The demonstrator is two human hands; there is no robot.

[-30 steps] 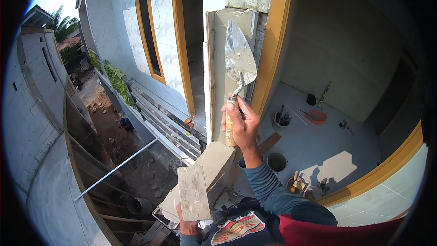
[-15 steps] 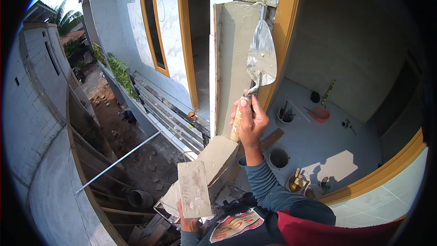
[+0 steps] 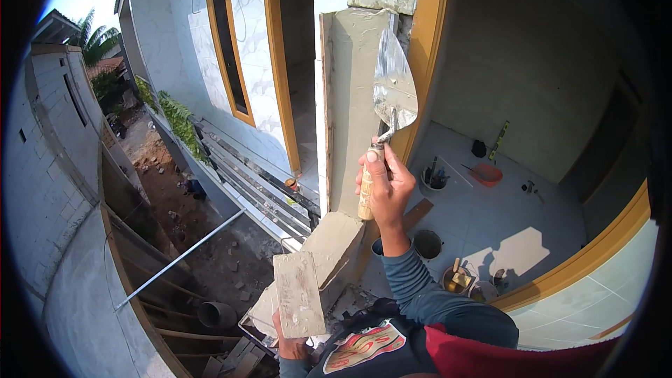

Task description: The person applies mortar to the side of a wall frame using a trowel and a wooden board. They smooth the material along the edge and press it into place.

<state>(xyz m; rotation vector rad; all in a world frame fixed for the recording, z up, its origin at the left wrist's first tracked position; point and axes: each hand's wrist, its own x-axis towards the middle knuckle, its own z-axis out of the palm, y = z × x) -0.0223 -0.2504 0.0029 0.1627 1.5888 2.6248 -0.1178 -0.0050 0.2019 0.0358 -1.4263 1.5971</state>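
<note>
My right hand [image 3: 387, 185] is closed around the wooden handle of a pointed trowel [image 3: 395, 84]. The blade points up and lies over the right side of a narrow strip of grey mortar [image 3: 353, 77] on the pillar, by the orange door frame. Whether the blade touches the mortar I cannot tell. Low in the view, my left hand [image 3: 289, 344] grips the lower end of a mortar-smeared rectangular board [image 3: 299, 294]; the board hides most of its fingers. Behind the board, a mortar-coated ledge [image 3: 332, 238] slants up to the foot of the pillar.
A wooden strip [image 3: 326, 112] edges the mortar on the left. Beyond the orange door frame [image 3: 428, 42], buckets [image 3: 428, 243], a red basin [image 3: 486, 174] and a yellow level [image 3: 499, 141] rest on the tiled floor. At left, metal rails [image 3: 252, 178] and a white pole [image 3: 182, 257] span a drop.
The whole view has shifted slightly, with the pillar a little lower and further left. Both hands keep their holds, and the trowel stays at nearly the same spot on the pillar.
</note>
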